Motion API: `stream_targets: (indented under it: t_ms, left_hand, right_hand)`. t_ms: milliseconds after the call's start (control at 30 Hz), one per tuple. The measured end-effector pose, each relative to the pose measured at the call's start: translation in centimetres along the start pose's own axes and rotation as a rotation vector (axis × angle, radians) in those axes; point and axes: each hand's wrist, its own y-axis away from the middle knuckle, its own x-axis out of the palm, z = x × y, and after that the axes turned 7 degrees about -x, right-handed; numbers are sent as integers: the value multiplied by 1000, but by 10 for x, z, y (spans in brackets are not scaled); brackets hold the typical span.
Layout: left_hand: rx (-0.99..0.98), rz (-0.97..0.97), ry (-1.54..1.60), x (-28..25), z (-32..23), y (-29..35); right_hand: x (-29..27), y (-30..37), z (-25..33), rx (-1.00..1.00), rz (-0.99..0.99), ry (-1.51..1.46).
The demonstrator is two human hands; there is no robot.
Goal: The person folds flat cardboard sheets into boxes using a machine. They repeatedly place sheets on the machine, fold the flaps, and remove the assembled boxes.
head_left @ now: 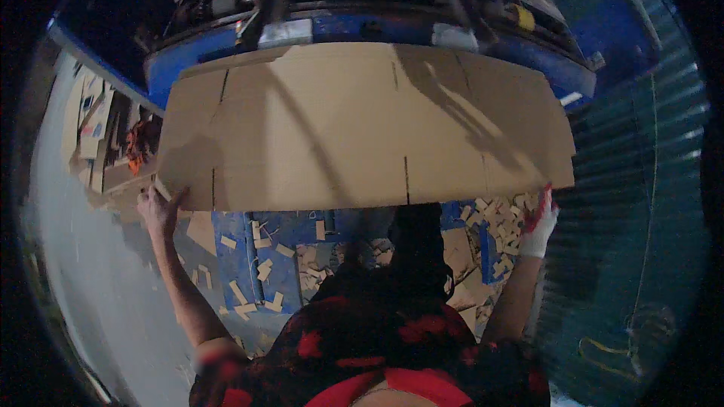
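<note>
A wide, flat cardboard sheet [332,128] with several dark slots along its near and far edges spans the middle of the view. My bare left hand [160,211] grips its near left corner, thumb on top and the other fingers partly hidden. At the near right corner, my right hand [540,224], in a white and red glove, holds the sheet too. The far edge of the sheet lies against the front of a blue machine [377,28]. Shadows fall across the cardboard.
Many small cardboard scraps [264,270] litter the blue platform [280,256] below the sheet, with more heaped at right. A stack of cardboard [94,124] and an orange-red bundle [139,145] are at left. A green corrugated wall [641,203] rises on the right.
</note>
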Motion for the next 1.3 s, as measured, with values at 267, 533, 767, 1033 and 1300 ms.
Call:
stream_targets:
  t_ms: [267,533,767,1033,1300]
  left_hand:
    - [183,-226,750,-31,-13,10]
    - [-35,284,1186,36,-46,27]
    - [509,186,772,0,-116,87]
    - [868,129,553,12,-221,41]
    - [972,-67,478,57,-291,-39]
  right_hand:
    - [9,-9,18,48,7,-682]
    - [35,36,101,-214,107,-887]
    - [54,79,130,-1359,498,633]
    - [138,9,148,-1414,605,732]
    - [205,-66,162,-1503,528,627]
